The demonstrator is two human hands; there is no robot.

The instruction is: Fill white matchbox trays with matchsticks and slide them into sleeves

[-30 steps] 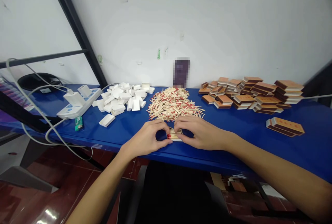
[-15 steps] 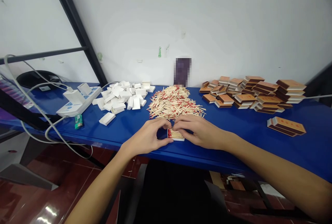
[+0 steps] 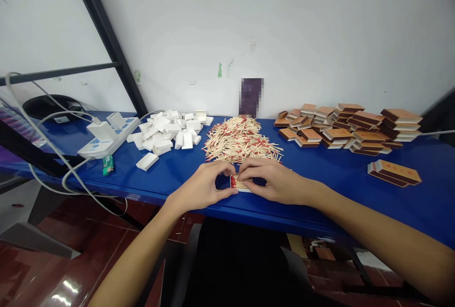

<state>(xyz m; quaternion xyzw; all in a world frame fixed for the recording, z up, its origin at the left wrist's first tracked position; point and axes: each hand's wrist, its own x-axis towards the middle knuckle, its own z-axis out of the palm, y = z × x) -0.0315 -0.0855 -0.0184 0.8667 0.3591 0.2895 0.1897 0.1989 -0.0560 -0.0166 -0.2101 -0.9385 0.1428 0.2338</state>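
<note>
A small white matchbox tray (image 3: 245,190) lies near the table's front edge, filled with red-tipped matchsticks (image 3: 236,183). My left hand (image 3: 208,185) grips the tray's left end, with its thumb at the near side and its fingers at the far side. Over the tray's right part, my right hand (image 3: 273,181) is closed, thumb and fingertips at the matchsticks; its fingers hide that end. Directly behind both hands rises a big heap of loose matchsticks (image 3: 241,139).
White empty trays (image 3: 170,129) are piled at the left, one lying apart. Orange-brown matchbox sleeves (image 3: 337,127) are stacked at the right, with two sleeves (image 3: 394,173) nearer. A power strip (image 3: 110,141) with cables and a green packet (image 3: 108,165) occupy the far left of the blue table (image 3: 320,217).
My right thumb has moved in toward the fingers over the matchsticks. My left hand keeps its grip on the tray. The whole view has shifted very slightly.
</note>
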